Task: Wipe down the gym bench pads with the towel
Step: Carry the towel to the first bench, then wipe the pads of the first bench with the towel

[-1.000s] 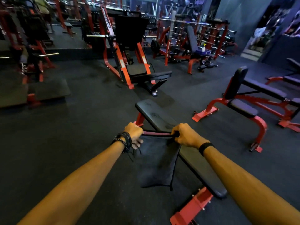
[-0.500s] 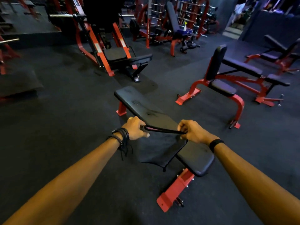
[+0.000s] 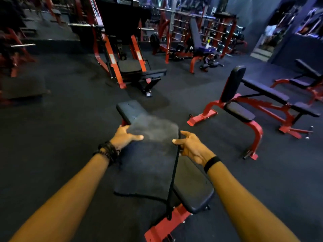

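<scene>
From the head view I see a flat bench pad (image 3: 192, 189) of smooth black vinyl, long with rounded corners, on a red-painted steel frame (image 3: 162, 227) over dark speckled rubber floor (image 3: 52, 137). The towel (image 3: 150, 165) — dark, matte, napped cloth with a stitched hem — lies spread over the pad's middle, its left part hanging past the pad edge; its far end is blurred. My left hand (image 3: 125, 137) holds the far left corner, thumb on top. My right hand (image 3: 189, 145) pinches the right hem between thumb and fingers. Beaded bands wrap the left wrist, a plain black band the right.

Half a second ago the towel hung bunched between both fists as a taut rope-like edge — now it is opened flat across the pad, and my hands sit wider apart.
</scene>
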